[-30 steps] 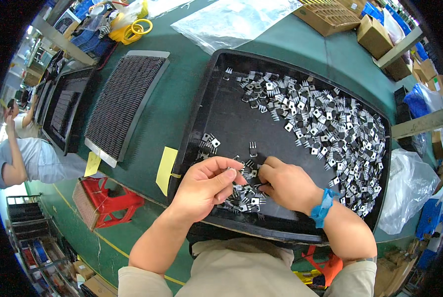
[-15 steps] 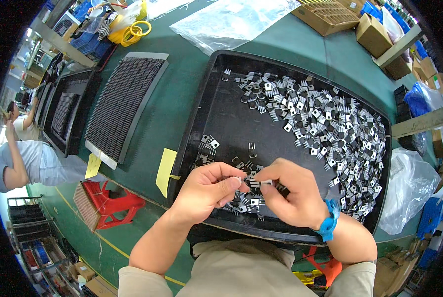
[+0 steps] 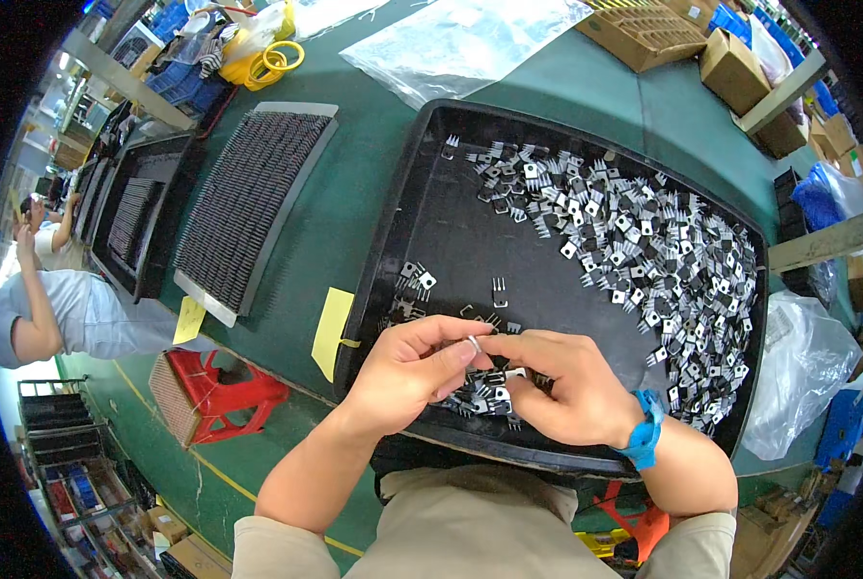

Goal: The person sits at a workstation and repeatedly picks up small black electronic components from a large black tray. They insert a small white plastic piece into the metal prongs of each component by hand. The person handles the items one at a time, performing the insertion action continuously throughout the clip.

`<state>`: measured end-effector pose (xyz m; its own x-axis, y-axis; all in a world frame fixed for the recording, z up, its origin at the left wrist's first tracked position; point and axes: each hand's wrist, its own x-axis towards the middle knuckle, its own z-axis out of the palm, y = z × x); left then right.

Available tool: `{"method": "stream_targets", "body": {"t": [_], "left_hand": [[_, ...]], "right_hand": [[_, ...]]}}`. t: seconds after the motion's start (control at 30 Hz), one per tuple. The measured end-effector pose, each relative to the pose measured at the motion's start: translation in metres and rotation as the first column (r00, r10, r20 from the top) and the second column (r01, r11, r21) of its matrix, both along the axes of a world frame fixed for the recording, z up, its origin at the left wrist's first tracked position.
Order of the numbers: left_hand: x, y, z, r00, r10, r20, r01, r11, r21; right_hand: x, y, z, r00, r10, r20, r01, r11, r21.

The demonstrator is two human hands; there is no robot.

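Observation:
Over the near edge of a large black tray (image 3: 422, 207), my two hands meet at the fingertips. My left hand (image 3: 402, 374) is closed in a pinch on a small silvery part (image 3: 473, 344), too small to identify. The index finger of my right hand (image 3: 581, 391) reaches to the left fingertips. Lower down, at the right thumb tip, a transistor (image 3: 515, 373) with a metal tab shows, apparently held; the fingers partly hide it. Beneath the hands lie more transistors and a few dark clips (image 3: 479, 315). One loose transistor (image 3: 499, 291) lies just beyond them.
A big heap of transistors (image 3: 634, 236) fills the tray's right side. To the left are a rack of dark parts in rows (image 3: 253, 193) and yellow notes (image 3: 333, 333). Plastic bags (image 3: 798, 372) lie at right. A red stool (image 3: 229, 391) and a co-worker (image 3: 74, 314) are at left.
My right index finger has moved left to touch my left fingertips, and the right thumb has dropped slightly. The whole view has shifted a little.

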<state>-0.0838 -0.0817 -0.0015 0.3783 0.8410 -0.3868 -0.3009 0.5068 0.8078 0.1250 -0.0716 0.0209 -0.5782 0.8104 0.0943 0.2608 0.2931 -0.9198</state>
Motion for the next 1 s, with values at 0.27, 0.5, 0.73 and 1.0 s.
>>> {"method": "stream_targets", "body": {"t": [0.27,0.5,0.73,1.0], "left_hand": [[0.0001,0.0019,0.0011,0.999,-0.029,-0.031,0.028,0.998,-0.05],[0.0007,0.0022,0.0023,0.999,-0.048,-0.018,0.047,0.997,-0.057],[0.0011,0.0018,0.0034,0.994,-0.087,-0.066,0.084,0.996,-0.042],[-0.0011,0.0031,0.0022,0.995,-0.08,-0.051,0.079,0.997,-0.019]], "right_hand": [[-0.0012,-0.005,-0.0003,0.965,-0.253,-0.064,0.257,0.964,0.069],[-0.004,-0.006,-0.0055,0.971,-0.227,-0.074,0.232,0.97,0.067],[-0.0059,-0.006,-0.004,0.981,-0.184,-0.06,0.186,0.982,0.018],[-0.0002,-0.0024,-0.0042,0.98,-0.189,-0.062,0.183,0.979,-0.086]]}}
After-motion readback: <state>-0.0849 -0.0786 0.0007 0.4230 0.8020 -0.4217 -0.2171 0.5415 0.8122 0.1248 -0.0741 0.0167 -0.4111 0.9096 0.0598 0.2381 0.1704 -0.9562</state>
